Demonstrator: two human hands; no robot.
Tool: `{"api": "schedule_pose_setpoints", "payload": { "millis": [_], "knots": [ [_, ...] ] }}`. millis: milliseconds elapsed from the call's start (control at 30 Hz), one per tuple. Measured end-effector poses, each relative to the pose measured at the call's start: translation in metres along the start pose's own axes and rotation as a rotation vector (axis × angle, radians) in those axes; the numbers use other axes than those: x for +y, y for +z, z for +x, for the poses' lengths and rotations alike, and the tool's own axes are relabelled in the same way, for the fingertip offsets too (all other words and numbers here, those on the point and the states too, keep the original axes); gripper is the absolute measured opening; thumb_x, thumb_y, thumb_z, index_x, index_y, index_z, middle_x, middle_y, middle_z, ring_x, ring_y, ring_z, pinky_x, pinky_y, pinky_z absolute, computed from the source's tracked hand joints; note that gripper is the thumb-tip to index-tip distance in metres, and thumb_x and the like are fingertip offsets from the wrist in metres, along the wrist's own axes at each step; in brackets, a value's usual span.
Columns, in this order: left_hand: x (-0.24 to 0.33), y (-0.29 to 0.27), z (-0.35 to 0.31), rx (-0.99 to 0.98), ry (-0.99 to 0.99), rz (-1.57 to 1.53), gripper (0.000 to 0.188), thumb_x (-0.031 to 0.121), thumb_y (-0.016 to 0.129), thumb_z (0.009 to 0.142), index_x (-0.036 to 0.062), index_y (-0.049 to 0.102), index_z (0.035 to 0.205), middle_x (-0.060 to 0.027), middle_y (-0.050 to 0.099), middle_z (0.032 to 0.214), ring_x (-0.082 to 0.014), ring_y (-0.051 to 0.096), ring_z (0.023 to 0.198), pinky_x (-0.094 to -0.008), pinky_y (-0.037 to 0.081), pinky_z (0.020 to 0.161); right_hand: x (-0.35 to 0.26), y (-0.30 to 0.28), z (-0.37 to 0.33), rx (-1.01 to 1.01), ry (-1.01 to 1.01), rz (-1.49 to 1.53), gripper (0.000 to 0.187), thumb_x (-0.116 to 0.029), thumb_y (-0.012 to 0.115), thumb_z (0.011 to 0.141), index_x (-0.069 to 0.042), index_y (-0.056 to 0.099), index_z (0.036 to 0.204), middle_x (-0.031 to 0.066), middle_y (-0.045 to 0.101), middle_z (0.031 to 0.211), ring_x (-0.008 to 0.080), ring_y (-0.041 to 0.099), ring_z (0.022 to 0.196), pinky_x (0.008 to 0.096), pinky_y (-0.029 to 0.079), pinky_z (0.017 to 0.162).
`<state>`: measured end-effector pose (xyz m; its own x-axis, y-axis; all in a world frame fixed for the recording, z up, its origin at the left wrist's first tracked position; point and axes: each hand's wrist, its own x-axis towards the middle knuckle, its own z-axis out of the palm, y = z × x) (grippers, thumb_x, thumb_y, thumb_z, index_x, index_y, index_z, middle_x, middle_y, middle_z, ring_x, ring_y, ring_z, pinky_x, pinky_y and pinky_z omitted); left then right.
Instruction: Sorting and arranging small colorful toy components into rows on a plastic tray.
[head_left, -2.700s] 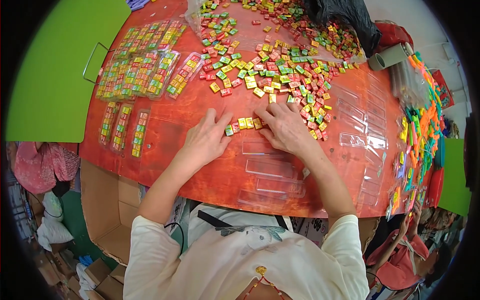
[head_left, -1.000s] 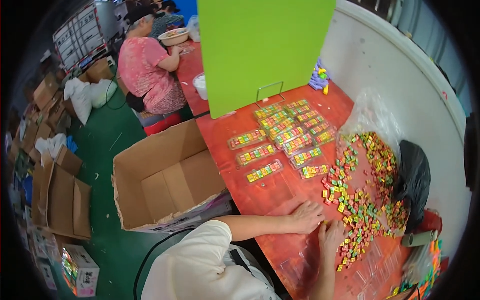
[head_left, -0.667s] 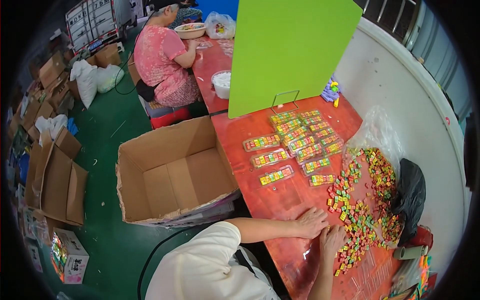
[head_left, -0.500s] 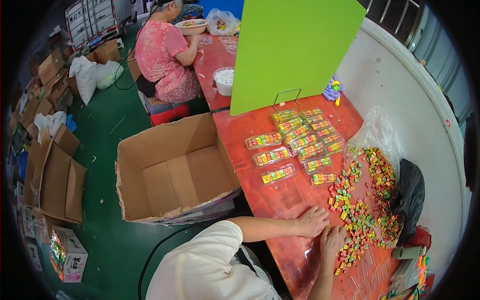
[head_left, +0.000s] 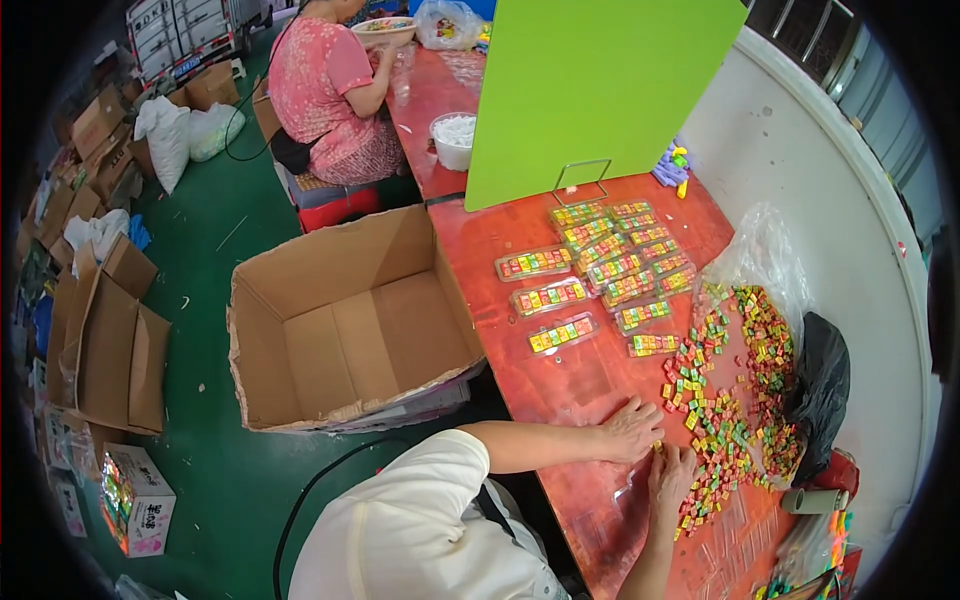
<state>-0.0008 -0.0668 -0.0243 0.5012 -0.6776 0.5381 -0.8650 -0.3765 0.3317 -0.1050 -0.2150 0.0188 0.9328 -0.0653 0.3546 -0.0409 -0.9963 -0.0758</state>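
Note:
My left hand and my right hand meet over the red table, at the near left edge of a loose heap of small coloured cubes. The fingers of both hands are curled and closed, almost touching each other. A tiny yellow spot shows between the fingertips; what they hold is too small to name. Beyond my hands lie several clear plastic trays, each filled with a row of red, yellow and green cubes. Thin clear empty trays lie to the right of my right forearm.
A large open cardboard box stands left of the table. A green board rises at the far side. A clear bag and a black bag sit along the wall. A person in pink sits at the far table.
The view has shifted slightly, so the trays and table sit a little higher and further right. My hands stay close together at the same spot by the cubes.

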Motion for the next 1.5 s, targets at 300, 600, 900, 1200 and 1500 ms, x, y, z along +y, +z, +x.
{"api": "schedule_pose_setpoints", "payload": {
  "millis": [300,600,900,1200,1500],
  "knots": [
    [0.000,-0.001,0.000,0.003,0.001,0.004,0.025,0.030,0.072,0.079,0.0098,0.063,0.091,-0.0101,0.052,0.101,-0.0270,0.049,0.102,-0.0474,0.038,0.087,-0.005,-0.003,0.002,-0.025,-0.010,0.022,0.023,-0.016,0.068,0.087,-0.009,0.068,0.109,0.0116,0.059,0.100,0.0304,0.056,0.100,0.0448,0.039,0.086],
    [0.000,0.001,0.000,0.017,0.010,0.012,0.027,0.032,0.072,0.078,0.0102,0.063,0.091,-0.0096,0.052,0.101,-0.0267,0.048,0.102,-0.0467,0.038,0.087,-0.002,0.003,0.000,-0.024,0.005,-0.015,0.018,-0.017,0.069,0.084,-0.008,0.065,0.099,0.0126,0.057,0.098,0.0318,0.056,0.096,0.0462,0.038,0.088],
    [0.000,0.002,-0.001,0.016,0.015,0.017,0.027,0.032,0.073,0.078,0.0105,0.063,0.091,-0.0091,0.052,0.101,-0.0260,0.048,0.102,-0.0455,0.038,0.087,-0.005,-0.004,-0.003,-0.012,0.050,-0.050,0.023,-0.020,0.071,0.082,-0.009,0.067,0.102,0.0118,0.058,0.098,0.0311,0.057,0.097,0.0452,0.039,0.090],
    [0.000,0.004,-0.001,0.023,0.018,0.026,0.026,0.032,0.072,0.079,0.0108,0.064,0.091,-0.0094,0.052,0.101,-0.0262,0.049,0.103,-0.0456,0.038,0.087,0.003,-0.002,-0.006,-0.048,-0.031,-0.001,0.024,-0.018,0.067,0.085,-0.012,0.070,0.108,0.0122,0.059,0.099,0.0315,0.057,0.096,0.0466,0.038,0.085],
    [-0.003,0.004,0.001,0.000,0.023,0.041,0.026,0.033,0.071,0.080,0.0113,0.064,0.092,-0.0096,0.052,0.102,-0.0264,0.049,0.103,-0.0458,0.038,0.087,-0.002,0.005,-0.004,-0.004,0.043,-0.059,0.016,-0.022,0.068,0.085,-0.009,0.066,0.093,0.0119,0.059,0.095,0.0317,0.058,0.094,0.0463,0.040,0.087]
  ]
}}
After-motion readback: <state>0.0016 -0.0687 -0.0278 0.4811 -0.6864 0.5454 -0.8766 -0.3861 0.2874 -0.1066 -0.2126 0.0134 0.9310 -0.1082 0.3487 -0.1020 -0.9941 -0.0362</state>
